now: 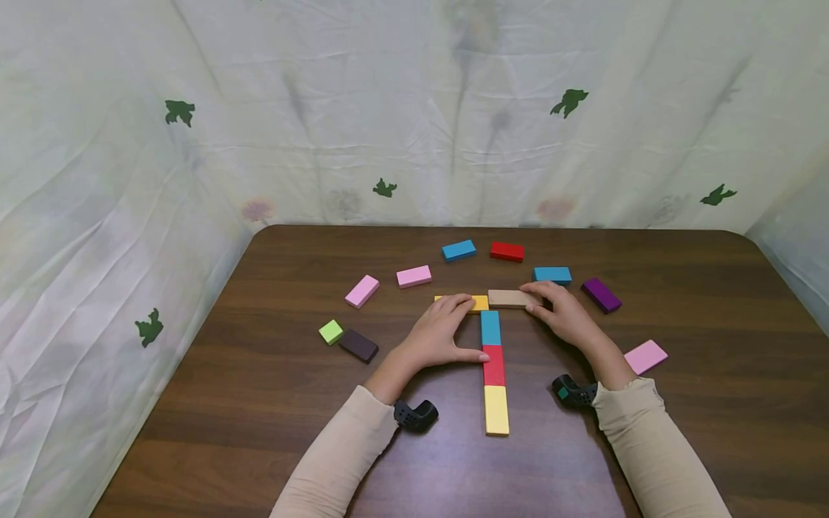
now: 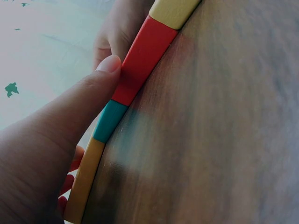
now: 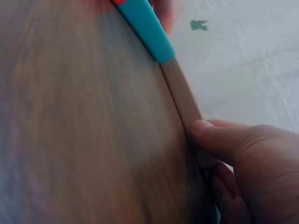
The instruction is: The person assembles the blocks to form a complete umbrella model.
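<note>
On the table, a yellow block (image 1: 496, 411), a red block (image 1: 494, 366) and a blue block (image 1: 490, 328) run end to end in a column. Across its top lie an orange-yellow block (image 1: 480, 303) and a tan block (image 1: 510, 299), end to end. My left hand (image 1: 435, 334) is spread: its thumb touches the red block's side, and its fingertips rest along the far side of the orange-yellow block, partly covering it. My right hand (image 1: 565, 311) pinches the tan block's right end between thumb and fingers, the thumb (image 3: 205, 130) on the near side.
Around the row lie loose blocks: pink (image 1: 362, 291), lime green (image 1: 331, 332), black (image 1: 359, 346), blue (image 1: 459, 250), red (image 1: 507, 251) and purple (image 1: 601, 295). Another blue block (image 1: 553, 275) sits just behind my right fingers. One pink block (image 1: 645, 356) is beside my right wrist. A pale curtain (image 1: 414, 108) hangs behind the table.
</note>
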### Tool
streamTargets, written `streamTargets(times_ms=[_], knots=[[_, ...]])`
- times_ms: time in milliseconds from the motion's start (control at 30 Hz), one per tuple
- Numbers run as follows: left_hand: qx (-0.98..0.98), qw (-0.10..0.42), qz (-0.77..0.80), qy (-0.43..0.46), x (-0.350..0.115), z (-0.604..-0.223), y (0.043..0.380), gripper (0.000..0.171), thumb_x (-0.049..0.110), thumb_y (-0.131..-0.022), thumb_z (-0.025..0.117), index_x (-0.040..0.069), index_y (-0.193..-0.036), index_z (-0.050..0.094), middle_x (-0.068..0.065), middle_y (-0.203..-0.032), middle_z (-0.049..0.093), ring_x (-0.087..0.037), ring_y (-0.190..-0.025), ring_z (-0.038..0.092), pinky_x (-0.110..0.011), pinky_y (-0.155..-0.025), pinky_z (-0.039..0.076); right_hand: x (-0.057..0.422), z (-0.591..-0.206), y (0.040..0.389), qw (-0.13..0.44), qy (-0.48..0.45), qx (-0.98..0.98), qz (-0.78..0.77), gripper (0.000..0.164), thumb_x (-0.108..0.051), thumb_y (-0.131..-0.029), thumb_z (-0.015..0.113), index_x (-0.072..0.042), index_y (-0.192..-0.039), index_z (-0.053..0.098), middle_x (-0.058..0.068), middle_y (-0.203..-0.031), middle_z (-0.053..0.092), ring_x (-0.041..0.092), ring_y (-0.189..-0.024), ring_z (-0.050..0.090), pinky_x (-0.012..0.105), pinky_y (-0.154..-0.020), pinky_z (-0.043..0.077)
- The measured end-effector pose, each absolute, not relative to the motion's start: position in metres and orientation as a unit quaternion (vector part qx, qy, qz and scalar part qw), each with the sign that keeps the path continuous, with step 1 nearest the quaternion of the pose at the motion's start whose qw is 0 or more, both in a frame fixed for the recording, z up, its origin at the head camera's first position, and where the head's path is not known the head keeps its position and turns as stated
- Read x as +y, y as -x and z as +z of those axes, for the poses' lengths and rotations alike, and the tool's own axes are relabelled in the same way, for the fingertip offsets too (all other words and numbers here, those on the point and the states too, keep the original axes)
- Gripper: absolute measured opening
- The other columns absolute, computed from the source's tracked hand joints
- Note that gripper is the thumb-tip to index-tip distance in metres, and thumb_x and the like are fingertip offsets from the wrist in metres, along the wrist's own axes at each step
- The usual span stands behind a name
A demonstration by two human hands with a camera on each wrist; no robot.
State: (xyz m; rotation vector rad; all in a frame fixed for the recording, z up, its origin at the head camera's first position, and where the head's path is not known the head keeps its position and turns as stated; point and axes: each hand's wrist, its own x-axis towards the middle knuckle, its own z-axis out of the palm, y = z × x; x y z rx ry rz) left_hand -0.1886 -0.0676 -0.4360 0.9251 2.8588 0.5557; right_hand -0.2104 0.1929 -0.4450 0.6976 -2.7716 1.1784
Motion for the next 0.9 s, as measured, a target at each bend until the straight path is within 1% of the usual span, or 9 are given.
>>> streamTargets(times_ms=[367,667,900], knots=[[0.935,0.045,0.181,-0.301,-0.0677,-0.4363,0.1890,0.099,0.075,-0.065,0.052,0.013,-0.140,0.033,0.000,-0.139,0.030,-0.017,-0.127,0.024,-0.035,-0.104,0.018,0.1951,-0.4453,0.2110,0.007,-0.233,-0.893,0.386,0.033,-0.009,-0.088,0.058,0.000,-0.119,0.054,0.019,-0.119,0.050,0.032,-0.110,0.044,0.049,-0.091,0.032],[0.935,0.043,0.179,-0.304,-0.0675,-0.4362,0.1894,0.098,0.075,-0.065,0.053,0.013,-0.139,0.033,0.000,-0.139,0.030,-0.018,-0.127,0.024,-0.035,-0.105,0.014,0.1981,-0.4437,0.2105,-0.009,-0.232,-0.890,0.392,0.033,-0.008,-0.087,0.059,-0.001,-0.119,0.055,0.017,-0.119,0.050,0.031,-0.110,0.044,0.048,-0.092,0.032],[0.935,0.042,0.178,-0.304,-0.0675,-0.4366,0.1892,0.098,0.075,-0.065,0.053,0.013,-0.139,0.033,-0.001,-0.139,0.030,-0.018,-0.127,0.024,-0.035,-0.105,0.016,0.1991,-0.4427,0.2098,-0.031,-0.223,-0.891,0.395,0.034,-0.011,-0.087,0.059,-0.004,-0.120,0.055,0.016,-0.121,0.050,0.030,-0.110,0.043,0.048,-0.093,0.031]])
